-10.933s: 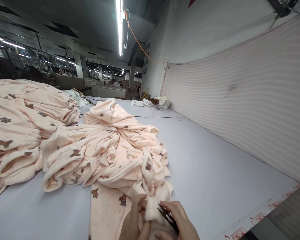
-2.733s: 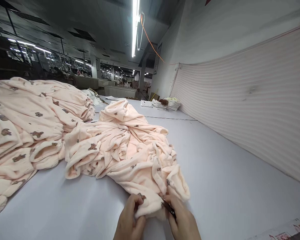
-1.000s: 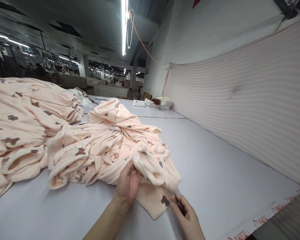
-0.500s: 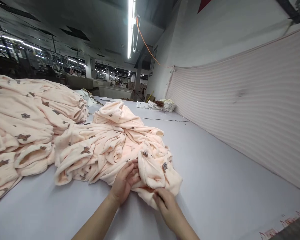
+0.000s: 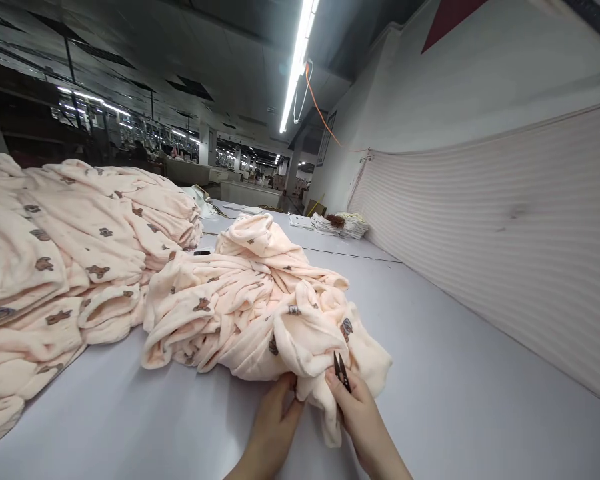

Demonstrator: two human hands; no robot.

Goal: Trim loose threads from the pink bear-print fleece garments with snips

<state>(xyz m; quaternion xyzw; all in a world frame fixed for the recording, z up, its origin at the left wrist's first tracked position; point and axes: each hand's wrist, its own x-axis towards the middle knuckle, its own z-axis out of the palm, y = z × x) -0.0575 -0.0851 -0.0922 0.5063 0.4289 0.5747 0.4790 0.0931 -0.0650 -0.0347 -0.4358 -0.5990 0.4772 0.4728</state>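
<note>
A peach fleece garment (image 5: 250,293) with small brown bear prints lies bunched on the table. At its near edge my left hand (image 5: 275,417) is closed, thumb and fingers pinching the cloth from below. My right hand (image 5: 357,407) is closed around small black thread snips (image 5: 341,372), whose pointed blades stick up past the thumb and forefinger. Its fingers also touch the fleece, and a narrow flap of it hangs between my hands. The fingertips of both hands are partly hidden by the cloth.
A large heap of the same printed fleece (image 5: 105,233) fills the left side of the table (image 5: 455,373). Stacks of folded white cloth (image 5: 353,225) stand at the far end. A striped pinkish sheet (image 5: 505,247) hangs along the wall at right.
My left hand has moved from the garment's side to under its near edge and closed on the cloth. The snips in my right hand now point upward. The view has shifted left.
</note>
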